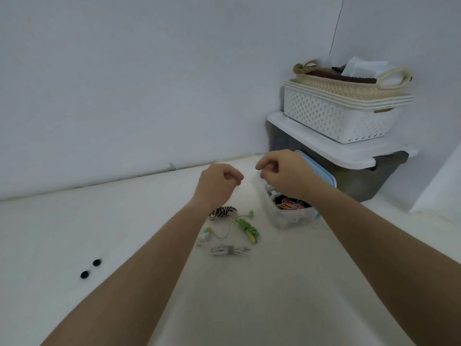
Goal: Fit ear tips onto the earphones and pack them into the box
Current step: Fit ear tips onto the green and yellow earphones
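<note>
Both my hands hover above the white table with fingers curled. My left hand [219,182] has thumb and fingertips pressed together, and nothing shows between them. My right hand [283,173] pinches a small pale, see-through piece over the box; it is too small to identify. Under that hand stands a clear plastic box [287,217] holding pink and dark cables. Below my left hand lie green earphones [245,227], a black-and-white striped coil [222,212], white earbuds [203,238] and a grey-white bundled cable [229,250]. Two black ear tips [91,268] lie apart at the left.
A blue lid [324,173] leans behind the box against a dark storage bin [361,176] with a white lid. Stacked white perforated baskets [334,116] and a woven basket [349,83] sit on it. The wall runs along the table's back edge.
</note>
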### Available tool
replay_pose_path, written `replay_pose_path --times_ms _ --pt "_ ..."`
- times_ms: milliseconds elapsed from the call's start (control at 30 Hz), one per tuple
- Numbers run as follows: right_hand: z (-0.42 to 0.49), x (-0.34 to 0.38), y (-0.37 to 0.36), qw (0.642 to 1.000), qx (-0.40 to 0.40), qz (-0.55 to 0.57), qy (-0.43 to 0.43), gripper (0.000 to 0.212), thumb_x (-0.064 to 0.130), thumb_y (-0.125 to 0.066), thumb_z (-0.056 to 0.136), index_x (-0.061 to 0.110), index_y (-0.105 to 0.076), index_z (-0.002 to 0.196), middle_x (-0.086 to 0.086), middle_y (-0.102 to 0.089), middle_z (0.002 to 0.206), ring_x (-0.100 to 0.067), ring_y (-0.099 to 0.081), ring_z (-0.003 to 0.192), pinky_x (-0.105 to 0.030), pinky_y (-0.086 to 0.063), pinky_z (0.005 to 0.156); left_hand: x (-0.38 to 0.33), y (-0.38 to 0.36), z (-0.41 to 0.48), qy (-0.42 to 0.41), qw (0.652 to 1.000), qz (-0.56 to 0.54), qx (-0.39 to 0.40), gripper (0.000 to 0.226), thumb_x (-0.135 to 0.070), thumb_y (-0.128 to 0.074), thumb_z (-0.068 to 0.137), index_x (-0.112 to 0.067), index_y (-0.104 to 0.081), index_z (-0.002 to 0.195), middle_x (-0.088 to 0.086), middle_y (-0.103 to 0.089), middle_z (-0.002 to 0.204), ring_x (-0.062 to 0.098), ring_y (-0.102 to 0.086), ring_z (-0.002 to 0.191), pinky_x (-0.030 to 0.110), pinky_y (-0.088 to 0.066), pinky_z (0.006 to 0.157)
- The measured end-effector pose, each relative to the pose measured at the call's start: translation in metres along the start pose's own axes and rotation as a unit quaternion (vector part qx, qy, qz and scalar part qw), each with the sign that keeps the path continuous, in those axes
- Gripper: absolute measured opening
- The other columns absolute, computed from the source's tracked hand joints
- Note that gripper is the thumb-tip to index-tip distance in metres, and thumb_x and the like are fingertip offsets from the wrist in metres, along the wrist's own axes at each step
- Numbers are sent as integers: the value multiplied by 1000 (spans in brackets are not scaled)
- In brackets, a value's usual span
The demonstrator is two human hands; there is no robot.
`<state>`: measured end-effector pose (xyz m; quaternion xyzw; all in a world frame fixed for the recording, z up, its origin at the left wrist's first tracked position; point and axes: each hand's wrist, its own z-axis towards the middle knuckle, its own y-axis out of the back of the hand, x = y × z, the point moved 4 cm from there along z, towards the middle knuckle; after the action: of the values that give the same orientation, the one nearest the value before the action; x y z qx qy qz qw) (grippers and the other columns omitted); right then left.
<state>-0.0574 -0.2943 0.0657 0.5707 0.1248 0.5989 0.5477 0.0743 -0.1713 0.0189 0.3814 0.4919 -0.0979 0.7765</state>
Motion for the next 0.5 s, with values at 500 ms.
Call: replay_pose_path --times_ms 500 --pt "-63 10 -95 956 153 -220 -116 28 19 -66 87 14 -44 71 -4 -52 74 -25 -56 76 -27 -35 52 53 33 -92 67 994 88 -22 23 -9 -53 91 -29 -64 96 1 -64 112 8 -55 91 14 -36 72"
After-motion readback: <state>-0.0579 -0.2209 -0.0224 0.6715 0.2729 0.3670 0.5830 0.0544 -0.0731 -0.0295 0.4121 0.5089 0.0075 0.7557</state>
